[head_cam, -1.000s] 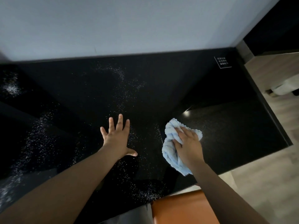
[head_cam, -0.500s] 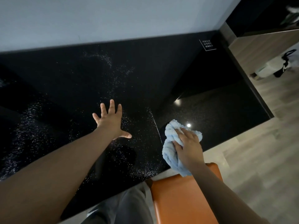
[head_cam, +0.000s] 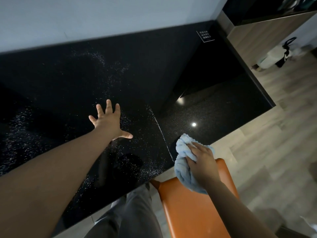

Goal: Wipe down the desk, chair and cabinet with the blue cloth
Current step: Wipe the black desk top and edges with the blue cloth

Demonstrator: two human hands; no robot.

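A glossy black desk (head_cam: 154, 69) speckled with white droplets fills the upper and left part of the head view. My left hand (head_cam: 108, 121) lies flat on it with fingers spread, holding nothing. My right hand (head_cam: 202, 162) grips a bunched light blue cloth (head_cam: 182, 162) at the desk's near edge, over the top of the orange chair (head_cam: 193, 212). A thin line of droplets runs across the desk just left of the cloth. A wood-sided cabinet (head_cam: 267, 33) with a dark top stands at the upper right.
A small sign (head_cam: 205, 36) sits at the desk's far right corner. Against the cabinet base on the wood floor (head_cam: 274, 143) rest a white bag with black straps (head_cam: 283, 54). My grey trouser leg (head_cam: 130, 219) shows below the desk edge.
My right hand has drawn the cloth back toward me, from the desk surface to its near edge above the chair. The view has shifted right and down; the left hand stays flat.
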